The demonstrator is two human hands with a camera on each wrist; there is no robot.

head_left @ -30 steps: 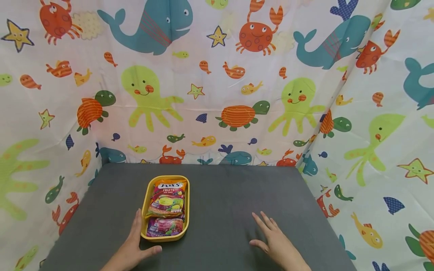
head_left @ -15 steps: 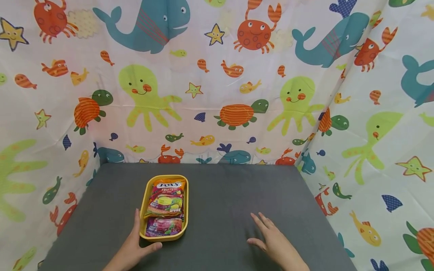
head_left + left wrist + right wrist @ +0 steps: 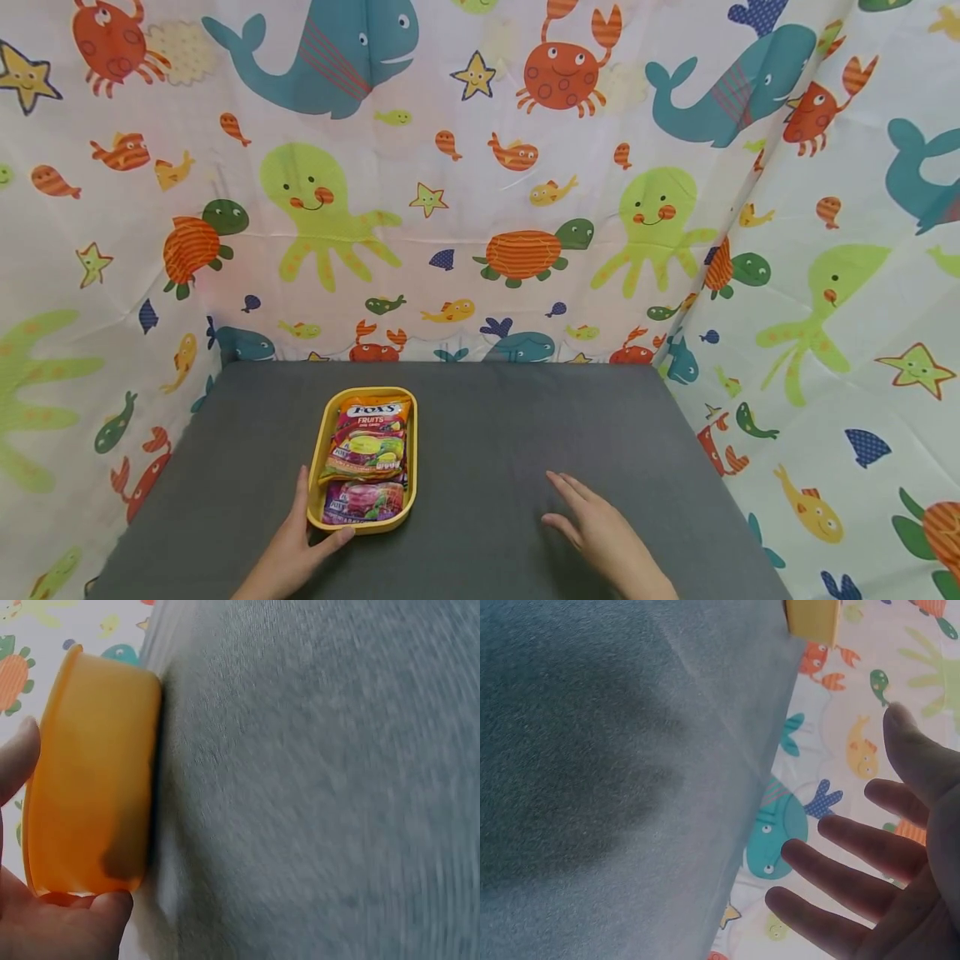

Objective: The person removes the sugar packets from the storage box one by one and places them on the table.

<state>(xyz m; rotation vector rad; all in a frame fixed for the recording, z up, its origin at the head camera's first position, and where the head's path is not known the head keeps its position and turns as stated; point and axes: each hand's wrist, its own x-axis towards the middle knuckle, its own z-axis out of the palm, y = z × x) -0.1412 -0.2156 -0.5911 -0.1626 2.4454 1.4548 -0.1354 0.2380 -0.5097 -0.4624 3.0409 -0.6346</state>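
A person's left hand (image 3: 288,554) is gripping the near left corner of a shallow, oblong yellow plastic tray (image 3: 316,467), fingers lying along its left wall and the thumb hooking round the near end, as the tray is sitting on a dark grey cloth-covered desk (image 3: 487,433). The left wrist view is showing the same hold from the side, the tray's orange-yellow wall (image 3: 94,772) pinched between a fingertip above and the thumb below. Inside the tray, a bright fruit-candy packet printed in red, yellow and green (image 3: 369,437) is lying toward the far end, overlapping a purple candy packet (image 3: 363,502) nearest the hand. The right hand (image 3: 603,537) is lying released, its fingers straight and spread just over or on the bare desk, well apart from the tray, which is lying off to its left. A white curtain printed with whales, crabs, turtles and octopuses (image 3: 480,183) is hanging behind and beside the desk.
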